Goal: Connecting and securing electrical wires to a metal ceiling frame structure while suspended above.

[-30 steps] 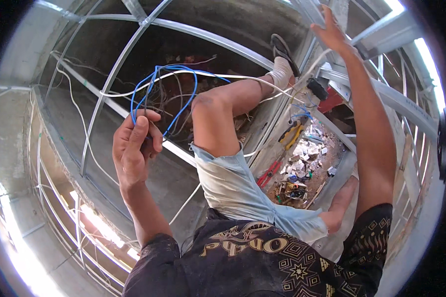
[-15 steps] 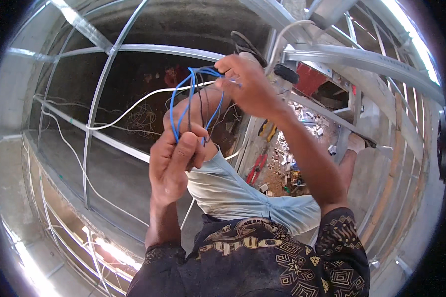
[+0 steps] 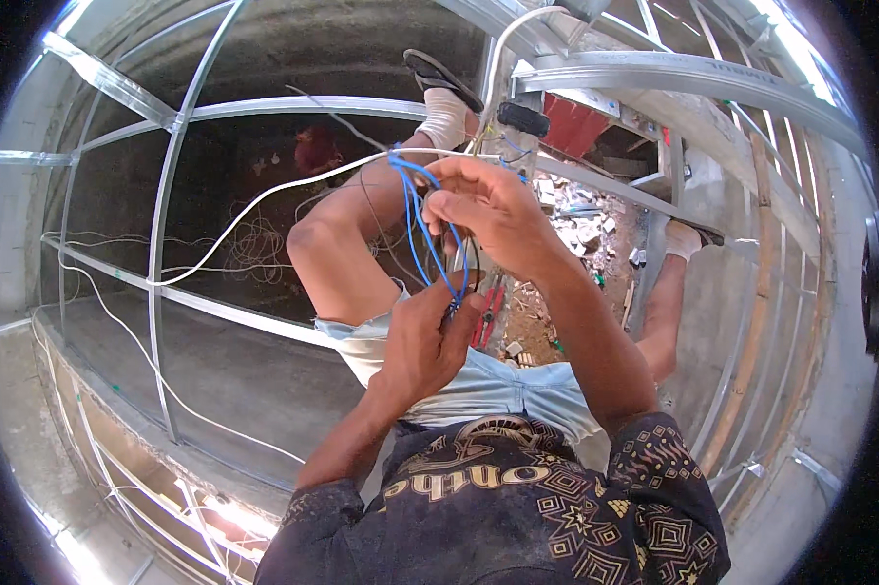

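Observation:
A loose bundle of thin blue wires (image 3: 418, 234) loops between my two hands, with a dark grey wire (image 3: 334, 115) running among them. My left hand (image 3: 425, 336) is closed, pinching the lower end of the bundle between thumb and fingers. Just above it, my right hand (image 3: 498, 210) has its fingers curled round the upper part of the loops. One end of the grey wire sticks out freely toward the upper left. The wire tips inside the fingers are hidden.
Metal framing bars (image 3: 167, 214) cross the left side, and a wide metal channel (image 3: 683, 78) spans the upper right. A white cable (image 3: 254, 200) trails past my bent leg. Red-handled pliers (image 3: 488, 312) lie below my hands, near scattered rubble (image 3: 581, 219).
My left hand has moved right, and my right hand has come down closer to it. The wire loops shifted along with them. The grey wire's end now points out to the upper left.

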A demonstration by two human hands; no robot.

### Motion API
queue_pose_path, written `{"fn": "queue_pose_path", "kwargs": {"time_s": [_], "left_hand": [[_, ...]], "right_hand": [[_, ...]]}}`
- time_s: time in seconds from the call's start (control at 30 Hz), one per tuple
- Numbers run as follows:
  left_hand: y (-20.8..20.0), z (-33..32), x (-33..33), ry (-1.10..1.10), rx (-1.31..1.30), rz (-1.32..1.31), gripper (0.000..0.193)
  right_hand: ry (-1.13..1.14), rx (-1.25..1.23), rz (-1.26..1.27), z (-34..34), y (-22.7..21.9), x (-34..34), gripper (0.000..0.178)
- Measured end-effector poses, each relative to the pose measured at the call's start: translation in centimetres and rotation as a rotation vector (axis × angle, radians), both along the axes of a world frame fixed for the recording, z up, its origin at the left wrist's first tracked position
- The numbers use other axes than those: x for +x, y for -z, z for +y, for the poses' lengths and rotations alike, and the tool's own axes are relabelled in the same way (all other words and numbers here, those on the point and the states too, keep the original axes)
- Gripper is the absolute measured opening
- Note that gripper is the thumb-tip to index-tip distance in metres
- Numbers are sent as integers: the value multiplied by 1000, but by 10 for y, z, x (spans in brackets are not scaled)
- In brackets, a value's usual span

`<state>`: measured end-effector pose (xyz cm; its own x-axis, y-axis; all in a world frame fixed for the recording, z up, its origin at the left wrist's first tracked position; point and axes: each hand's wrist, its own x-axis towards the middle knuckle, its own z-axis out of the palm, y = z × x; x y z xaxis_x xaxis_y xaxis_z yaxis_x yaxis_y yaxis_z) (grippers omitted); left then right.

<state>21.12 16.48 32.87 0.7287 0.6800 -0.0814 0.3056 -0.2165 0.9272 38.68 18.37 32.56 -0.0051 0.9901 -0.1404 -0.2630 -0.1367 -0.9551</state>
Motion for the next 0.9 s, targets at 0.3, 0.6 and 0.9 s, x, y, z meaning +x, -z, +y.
{"fn": "queue_pose_path", "kwargs": {"time_s": [0.3,0.6,0.9], "left_hand": [[24,4,-22,-449,-110,-275,25],[29,106,-121,-562,-356,-922,27],[55,169,-197,-766,-603,-1141,17]], "right_hand": [[411,-57,-88,-19,1,35,26],[383,-106,-76,-37,15,73,25],[18,-97,99,-37,30,60,30]]}}
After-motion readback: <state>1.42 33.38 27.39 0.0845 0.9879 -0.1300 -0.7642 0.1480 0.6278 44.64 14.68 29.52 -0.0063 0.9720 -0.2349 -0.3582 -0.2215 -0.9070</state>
